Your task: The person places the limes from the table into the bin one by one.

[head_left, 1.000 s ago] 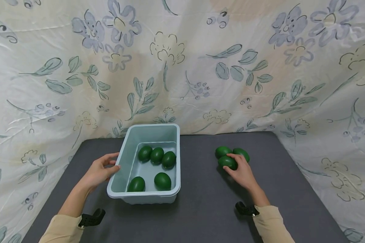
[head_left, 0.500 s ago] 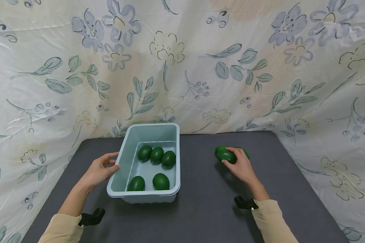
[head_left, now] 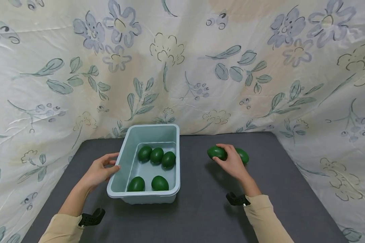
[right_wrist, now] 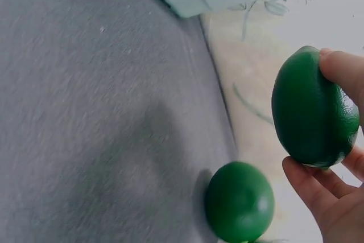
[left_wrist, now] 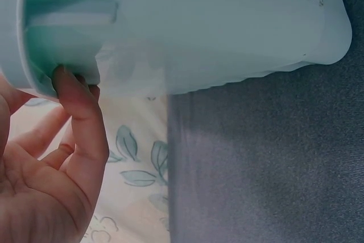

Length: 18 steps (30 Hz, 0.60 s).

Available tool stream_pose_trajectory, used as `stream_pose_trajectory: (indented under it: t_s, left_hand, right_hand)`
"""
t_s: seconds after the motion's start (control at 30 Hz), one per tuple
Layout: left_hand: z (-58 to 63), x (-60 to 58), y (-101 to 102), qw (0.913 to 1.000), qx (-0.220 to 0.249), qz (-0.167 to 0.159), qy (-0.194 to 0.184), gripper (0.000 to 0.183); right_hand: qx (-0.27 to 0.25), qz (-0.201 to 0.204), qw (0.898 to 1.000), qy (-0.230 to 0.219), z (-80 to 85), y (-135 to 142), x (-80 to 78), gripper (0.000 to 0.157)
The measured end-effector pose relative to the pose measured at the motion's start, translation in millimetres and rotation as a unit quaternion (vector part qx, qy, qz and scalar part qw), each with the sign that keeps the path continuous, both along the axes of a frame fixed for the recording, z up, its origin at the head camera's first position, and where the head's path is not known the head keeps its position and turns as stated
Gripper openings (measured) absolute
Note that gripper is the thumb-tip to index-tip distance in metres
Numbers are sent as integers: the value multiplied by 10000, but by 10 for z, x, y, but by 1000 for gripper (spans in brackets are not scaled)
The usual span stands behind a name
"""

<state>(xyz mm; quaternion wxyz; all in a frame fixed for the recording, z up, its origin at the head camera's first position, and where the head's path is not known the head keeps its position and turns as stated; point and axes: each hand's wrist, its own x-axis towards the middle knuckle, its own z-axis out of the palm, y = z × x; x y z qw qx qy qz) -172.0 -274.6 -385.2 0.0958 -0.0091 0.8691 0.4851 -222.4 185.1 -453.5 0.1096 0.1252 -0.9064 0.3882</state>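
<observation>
My right hand (head_left: 233, 165) pinches a lime (head_left: 216, 153) between thumb and fingers. In the right wrist view this lime (right_wrist: 310, 109) is smooth, dark green and raised off the table. Another lime (head_left: 242, 156) lies on the table just behind that hand, partly covered by it. My left hand (head_left: 98, 171) grips the left rim of a pale blue plastic tub (head_left: 177, 175). The left wrist view has its fingers (left_wrist: 82, 106) tucked under the tub's lip. Inside the tub are several limes, three (head_left: 156, 155) in a row farther back and two (head_left: 160, 183) near the front.
A dark grey table (head_left: 200, 209) carries everything. Floral cloth (head_left: 182, 67) hangs behind it and along both sides. Between the tub and the right hand lies a strip of table. A black strap (head_left: 238, 199) is on the right wrist and another (head_left: 92, 217) on the left.
My right hand has raised one lime from the small group and carried it left, towards the tub. The front right lime inside the tub has shifted slightly left. My left hand stays at the rim.
</observation>
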Motion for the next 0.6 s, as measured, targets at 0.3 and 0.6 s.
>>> stream_pose_trajectory:
  t_s: [0.3, 0.6]
  left_hand:
    - [9, 3, 13, 10000, 56, 1, -26, 61]
    - [-4, -4, 7, 10000, 92, -6, -19, 61]
  right_hand:
    - [-50, 165, 9998, 85, 154, -147, -47, 55]
    - [-137, 433, 9984, 323, 333, -329, -93, 53]
